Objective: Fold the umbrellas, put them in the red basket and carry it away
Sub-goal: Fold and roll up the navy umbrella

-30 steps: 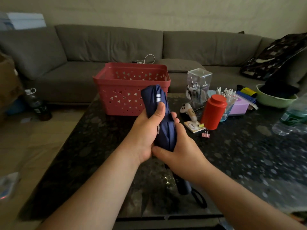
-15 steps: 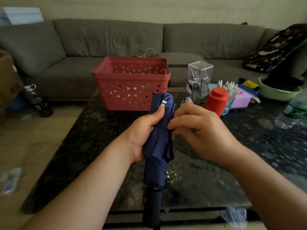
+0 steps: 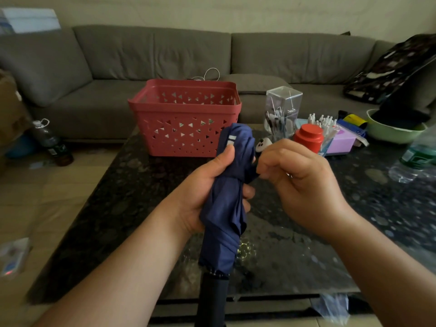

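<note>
A collapsed navy umbrella stands upright over the dark table, its black handle pointing down toward me. My left hand is wrapped around the bunched canopy near its top, thumb pressed by the white tab. My right hand is beside the canopy on the right, fingertips pinching a strip of navy fabric, likely the strap. The red basket sits behind the umbrella at the table's far edge; I see nothing inside it. A dark umbrella lies in the green bowl far right.
Right of the basket stand a clear pen holder, a red canister, a purple box and a water bottle. A grey sofa runs behind the speckled table. A bottle stands on the floor at left.
The umbrella swung from tilted to upright, handle toward me. My right hand left the lower canopy, rose to the top right and now pinches a strip of fabric.
</note>
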A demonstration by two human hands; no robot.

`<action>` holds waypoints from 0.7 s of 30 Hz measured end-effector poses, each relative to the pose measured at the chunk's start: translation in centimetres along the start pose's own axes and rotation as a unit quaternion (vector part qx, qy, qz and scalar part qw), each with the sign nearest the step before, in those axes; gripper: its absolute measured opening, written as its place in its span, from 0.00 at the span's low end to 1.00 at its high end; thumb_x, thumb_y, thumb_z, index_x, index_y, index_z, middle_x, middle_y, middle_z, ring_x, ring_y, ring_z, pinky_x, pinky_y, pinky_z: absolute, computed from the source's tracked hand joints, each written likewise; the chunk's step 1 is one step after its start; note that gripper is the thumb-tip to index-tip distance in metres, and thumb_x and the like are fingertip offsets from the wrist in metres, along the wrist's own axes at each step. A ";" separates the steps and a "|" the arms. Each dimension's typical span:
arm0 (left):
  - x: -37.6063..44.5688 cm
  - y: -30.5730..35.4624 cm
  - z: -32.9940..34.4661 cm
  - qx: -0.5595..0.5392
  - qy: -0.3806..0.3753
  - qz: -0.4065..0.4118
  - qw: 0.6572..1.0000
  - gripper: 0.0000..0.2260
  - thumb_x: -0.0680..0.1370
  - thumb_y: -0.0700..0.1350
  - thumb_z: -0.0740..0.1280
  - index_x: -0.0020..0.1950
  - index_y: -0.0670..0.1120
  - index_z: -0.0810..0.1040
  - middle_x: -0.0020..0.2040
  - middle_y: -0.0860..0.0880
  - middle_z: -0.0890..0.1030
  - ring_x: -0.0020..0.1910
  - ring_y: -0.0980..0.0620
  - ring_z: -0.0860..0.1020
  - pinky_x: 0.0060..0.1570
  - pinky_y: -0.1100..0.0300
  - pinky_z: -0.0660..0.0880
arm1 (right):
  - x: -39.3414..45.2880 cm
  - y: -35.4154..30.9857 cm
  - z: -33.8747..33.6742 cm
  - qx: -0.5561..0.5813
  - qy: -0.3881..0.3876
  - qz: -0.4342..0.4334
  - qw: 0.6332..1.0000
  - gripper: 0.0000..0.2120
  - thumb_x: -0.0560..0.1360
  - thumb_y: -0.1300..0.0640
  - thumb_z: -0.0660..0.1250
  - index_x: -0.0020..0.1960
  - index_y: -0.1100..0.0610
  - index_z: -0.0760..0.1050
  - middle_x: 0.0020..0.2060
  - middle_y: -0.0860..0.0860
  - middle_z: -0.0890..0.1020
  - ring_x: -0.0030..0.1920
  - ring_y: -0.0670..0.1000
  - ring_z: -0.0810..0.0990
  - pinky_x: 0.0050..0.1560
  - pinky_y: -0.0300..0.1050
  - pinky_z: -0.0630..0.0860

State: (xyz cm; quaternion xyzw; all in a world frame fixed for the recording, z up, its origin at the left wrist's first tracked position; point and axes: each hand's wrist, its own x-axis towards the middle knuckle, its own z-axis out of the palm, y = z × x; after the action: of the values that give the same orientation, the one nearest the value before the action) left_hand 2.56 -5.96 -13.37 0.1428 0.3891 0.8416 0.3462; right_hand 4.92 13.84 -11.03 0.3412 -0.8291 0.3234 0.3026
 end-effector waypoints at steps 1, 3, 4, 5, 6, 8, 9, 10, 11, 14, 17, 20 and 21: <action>-0.1 0.2 -0.1 -0.015 -0.004 -0.001 1.000 0.20 0.77 0.61 0.67 0.57 0.47 0.86 0.48 0.47 0.80 0.36 0.53 0.77 0.34 0.60 0.79 | 0.1 -0.1 -0.1 -0.009 0.006 -0.002 1.000 0.11 0.75 0.76 0.70 0.48 0.61 0.81 0.46 0.47 0.79 0.49 0.41 0.79 0.51 0.31 0.72; -0.3 0.7 -0.3 -0.031 -0.010 0.001 0.999 0.20 0.77 0.61 0.69 0.58 0.47 0.83 0.48 0.47 0.74 0.35 0.53 0.76 0.34 0.61 0.78 | 0.2 0.0 -0.6 -0.022 0.013 -0.011 1.000 0.11 0.76 0.76 0.69 0.48 0.62 0.82 0.46 0.49 0.79 0.49 0.41 0.79 0.51 0.30 0.73; -0.4 1.0 -0.4 -0.033 -0.011 0.005 0.999 0.21 0.76 0.61 0.69 0.59 0.47 0.82 0.48 0.47 0.73 0.35 0.53 0.76 0.34 0.61 0.78 | 0.3 0.0 -0.9 -0.028 0.013 -0.017 0.999 0.09 0.77 0.73 0.68 0.49 0.62 0.82 0.47 0.51 0.80 0.49 0.43 0.79 0.50 0.31 0.73; -0.5 1.2 -0.5 -0.029 -0.007 0.008 1.000 0.21 0.76 0.62 0.69 0.59 0.47 0.81 0.47 0.47 0.73 0.35 0.53 0.77 0.34 0.60 0.78 | 0.5 0.0 -1.2 -0.038 0.009 -0.027 0.999 0.06 0.79 0.70 0.68 0.49 0.62 0.83 0.48 0.52 0.80 0.49 0.45 0.80 0.50 0.33 0.74; -0.6 1.4 -0.4 -0.020 0.002 0.009 1.000 0.22 0.76 0.62 0.69 0.58 0.46 0.82 0.47 0.47 0.74 0.35 0.52 0.77 0.33 0.59 0.78 | 0.6 0.0 -1.4 -0.053 0.001 -0.039 0.998 0.06 0.80 0.66 0.67 0.50 0.61 0.83 0.49 0.52 0.81 0.49 0.47 0.80 0.49 0.34 0.75; -0.7 1.3 -0.3 0.014 0.033 0.005 0.999 0.22 0.76 0.64 0.67 0.56 0.46 0.84 0.45 0.45 0.77 0.35 0.49 0.77 0.33 0.57 0.78 | 0.7 -0.4 -1.4 -0.084 -0.015 -0.075 0.993 0.07 0.80 0.66 0.67 0.51 0.60 0.85 0.50 0.53 0.81 0.48 0.49 0.80 0.49 0.34 0.74; -0.7 1.1 -0.2 0.034 0.049 0.006 0.998 0.23 0.76 0.64 0.67 0.56 0.46 0.84 0.44 0.45 0.79 0.35 0.48 0.78 0.34 0.56 0.79 | 0.7 -0.6 -1.2 -0.098 -0.019 -0.094 0.991 0.08 0.80 0.67 0.68 0.52 0.60 0.85 0.50 0.53 0.80 0.47 0.49 0.80 0.48 0.35 0.74; -0.7 0.9 -0.2 0.049 0.060 0.010 0.997 0.24 0.76 0.64 0.67 0.57 0.46 0.84 0.43 0.45 0.81 0.36 0.48 0.79 0.34 0.55 0.80 | 0.7 -0.9 -1.0 -0.107 -0.023 -0.109 0.988 0.09 0.78 0.67 0.69 0.52 0.59 0.86 0.49 0.54 0.80 0.46 0.51 0.80 0.46 0.39 0.76; -0.6 0.7 -0.2 0.060 0.069 0.012 0.996 0.24 0.76 0.64 0.68 0.58 0.45 0.84 0.43 0.44 0.81 0.37 0.47 0.80 0.35 0.54 0.81 | 0.8 -1.1 -0.7 -0.109 -0.027 -0.116 0.987 0.10 0.77 0.68 0.69 0.53 0.59 0.86 0.49 0.54 0.80 0.45 0.52 0.81 0.43 0.45 0.78; -0.5 0.1 0.2 0.062 0.070 0.013 0.996 0.22 0.77 0.62 0.68 0.59 0.46 0.83 0.41 0.44 0.79 0.38 0.47 0.81 0.35 0.53 0.81 | 0.9 -1.4 0.1 -0.102 -0.042 -0.119 0.987 0.11 0.75 0.69 0.72 0.53 0.57 0.87 0.48 0.55 0.80 0.43 0.54 0.81 0.38 0.54 0.78; -0.6 0.0 0.6 0.060 0.072 0.026 0.995 0.20 0.79 0.61 0.67 0.57 0.45 0.82 0.41 0.44 0.79 0.38 0.47 0.80 0.35 0.53 0.82 | 1.1 -1.4 0.4 -0.076 -0.055 -0.097 0.991 0.11 0.75 0.69 0.74 0.55 0.57 0.86 0.48 0.53 0.80 0.44 0.52 0.81 0.42 0.50 0.79; -0.7 0.0 1.1 0.077 0.083 0.055 0.992 0.18 0.81 0.57 0.65 0.56 0.43 0.81 0.43 0.45 0.81 0.38 0.49 0.81 0.36 0.57 0.82 | 1.0 -1.9 0.8 -0.006 -0.028 -0.007 1.000 0.12 0.74 0.64 0.77 0.56 0.55 0.82 0.45 0.49 0.80 0.44 0.48 0.80 0.45 0.46 0.78; -0.7 0.0 1.4 0.080 0.090 0.062 0.991 0.19 0.81 0.56 0.64 0.59 0.42 0.80 0.45 0.44 0.82 0.38 0.49 0.82 0.37 0.57 0.82 | 0.8 -2.1 1.3 0.016 -0.009 0.030 0.999 0.12 0.73 0.61 0.79 0.53 0.53 0.81 0.43 0.47 0.79 0.42 0.45 0.79 0.44 0.44 0.77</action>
State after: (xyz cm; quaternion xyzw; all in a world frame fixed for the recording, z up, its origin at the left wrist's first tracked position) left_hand 3.79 -5.70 -12.47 0.1179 0.4752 0.8370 0.2445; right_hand 5.69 11.40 -10.55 0.3237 -0.8365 0.3425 0.2795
